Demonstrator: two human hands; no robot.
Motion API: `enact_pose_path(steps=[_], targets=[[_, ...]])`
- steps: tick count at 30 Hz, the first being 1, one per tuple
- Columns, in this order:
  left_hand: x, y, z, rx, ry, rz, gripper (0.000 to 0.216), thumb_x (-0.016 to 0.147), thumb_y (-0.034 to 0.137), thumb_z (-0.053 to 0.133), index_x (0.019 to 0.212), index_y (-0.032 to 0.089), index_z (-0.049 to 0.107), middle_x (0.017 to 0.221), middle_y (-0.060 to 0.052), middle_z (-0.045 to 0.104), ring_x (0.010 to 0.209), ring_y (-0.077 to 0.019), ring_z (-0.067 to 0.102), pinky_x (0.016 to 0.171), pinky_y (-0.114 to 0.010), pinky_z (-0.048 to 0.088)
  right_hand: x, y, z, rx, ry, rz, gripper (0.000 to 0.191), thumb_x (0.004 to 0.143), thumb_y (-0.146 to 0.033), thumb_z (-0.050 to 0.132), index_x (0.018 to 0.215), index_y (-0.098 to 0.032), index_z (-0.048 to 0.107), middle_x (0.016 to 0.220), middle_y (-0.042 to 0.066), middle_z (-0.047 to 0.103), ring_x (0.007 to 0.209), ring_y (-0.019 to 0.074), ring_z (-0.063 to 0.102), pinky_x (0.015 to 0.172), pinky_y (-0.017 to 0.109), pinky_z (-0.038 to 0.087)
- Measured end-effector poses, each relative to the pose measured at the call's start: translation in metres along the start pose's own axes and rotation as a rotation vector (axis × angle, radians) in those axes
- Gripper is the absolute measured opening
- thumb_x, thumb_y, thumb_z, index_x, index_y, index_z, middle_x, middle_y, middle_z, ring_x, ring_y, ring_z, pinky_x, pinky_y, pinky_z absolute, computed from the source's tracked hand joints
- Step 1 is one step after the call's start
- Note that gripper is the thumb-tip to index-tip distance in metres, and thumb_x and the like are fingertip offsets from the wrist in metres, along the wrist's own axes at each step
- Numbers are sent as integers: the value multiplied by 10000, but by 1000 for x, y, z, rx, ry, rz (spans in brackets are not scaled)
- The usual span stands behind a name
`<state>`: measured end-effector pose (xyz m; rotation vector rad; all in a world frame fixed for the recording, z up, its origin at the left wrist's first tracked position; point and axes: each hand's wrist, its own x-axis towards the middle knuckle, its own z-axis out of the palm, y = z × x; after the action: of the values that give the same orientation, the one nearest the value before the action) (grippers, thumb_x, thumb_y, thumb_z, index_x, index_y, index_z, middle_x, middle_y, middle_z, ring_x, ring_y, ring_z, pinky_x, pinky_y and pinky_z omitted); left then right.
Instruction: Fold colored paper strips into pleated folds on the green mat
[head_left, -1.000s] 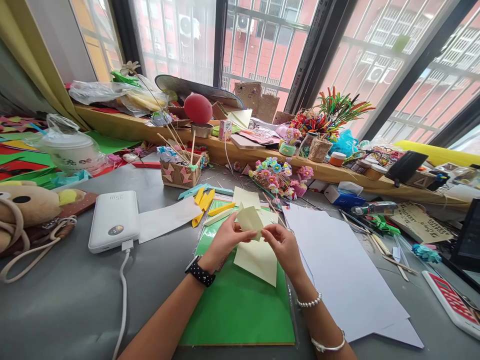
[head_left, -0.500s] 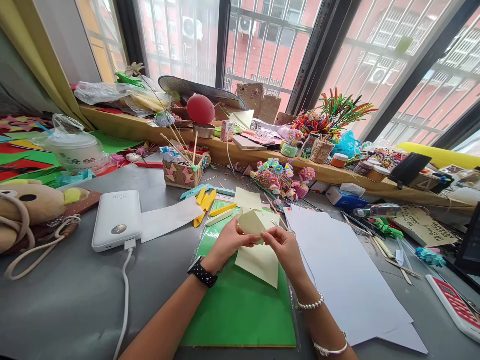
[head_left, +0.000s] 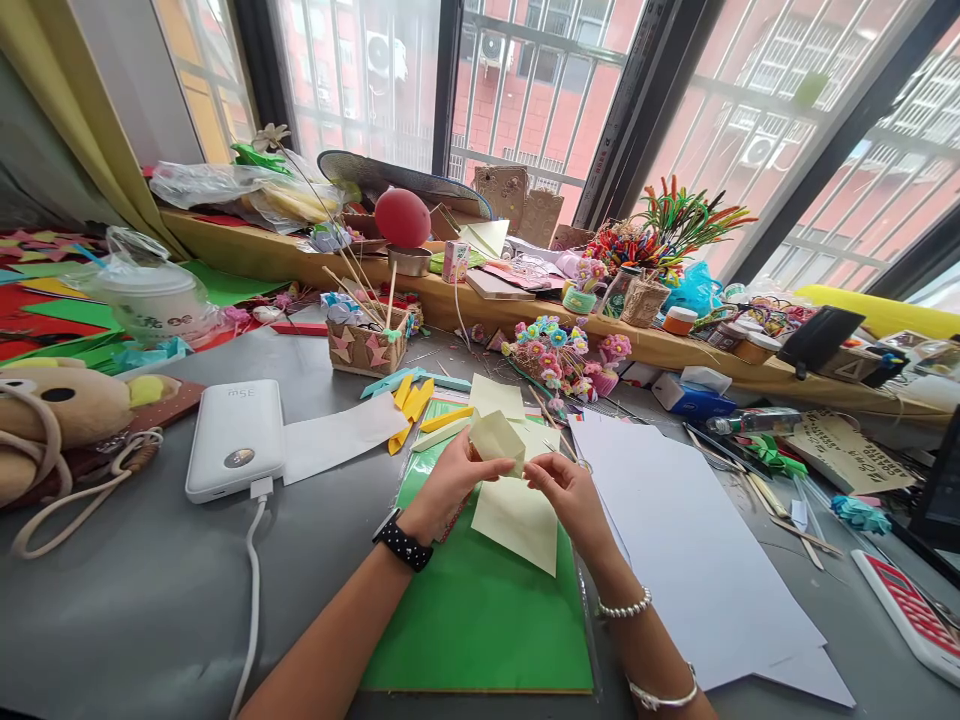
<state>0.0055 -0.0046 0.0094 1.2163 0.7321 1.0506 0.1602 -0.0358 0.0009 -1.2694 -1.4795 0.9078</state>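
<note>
My left hand (head_left: 448, 487) pinches a pale yellow folded paper (head_left: 496, 440) between thumb and fingers, above the green sheet (head_left: 480, 640). My right hand (head_left: 568, 497) has its thumb and fingertips closed at the paper's lower right corner. Directly beneath lies a loose pale yellow square (head_left: 517, 530), partly under my hands. Another pale yellow piece (head_left: 496, 396) rests just beyond the held one. Yellow folded strips (head_left: 411, 405) and a cream folded strip (head_left: 439, 438) lie to the left of the held paper.
White sheets (head_left: 690, 540) are stacked at the right. A white power bank (head_left: 235, 440) with a cable stands left, touching a white paper strip (head_left: 341, 440). Behind are a cardboard box of sticks (head_left: 367, 345) and crocheted flowers (head_left: 551, 350). A calculator (head_left: 911, 610) sits far right.
The folded paper has turned in my left hand and tilted up, showing a broader face. My right hand has shifted slightly, staying at its lower right corner.
</note>
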Motion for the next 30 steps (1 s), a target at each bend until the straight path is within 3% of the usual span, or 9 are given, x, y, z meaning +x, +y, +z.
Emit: enact_pose_path(steps=[4,15,30], targets=[[-2,1,0,-50,-9,-6,387,586,281,675,918,147,525,786,-23,595,679,-124,533,580,-218,387,0,2,1,-22,-85,8,233,724,-388,544,711,-158,583,689,34,601,643,149,559,607,262,446],[0,-4,1,-78,6,-27,459,569,231,698,972,148,494,815,-38,615,711,-151,566,623,-242,430,-1,1,3,-94,-101,-16,201,738,-349,526,637,-175,510,618,7,554,592,129,527,573,245,416],[2,-4,-2,16,15,-56,434,534,213,708,908,140,501,726,-13,588,631,-124,540,535,-208,406,0,1,2,-32,-151,-49,194,748,-339,527,655,-176,476,592,-9,531,565,113,519,551,233,423]])
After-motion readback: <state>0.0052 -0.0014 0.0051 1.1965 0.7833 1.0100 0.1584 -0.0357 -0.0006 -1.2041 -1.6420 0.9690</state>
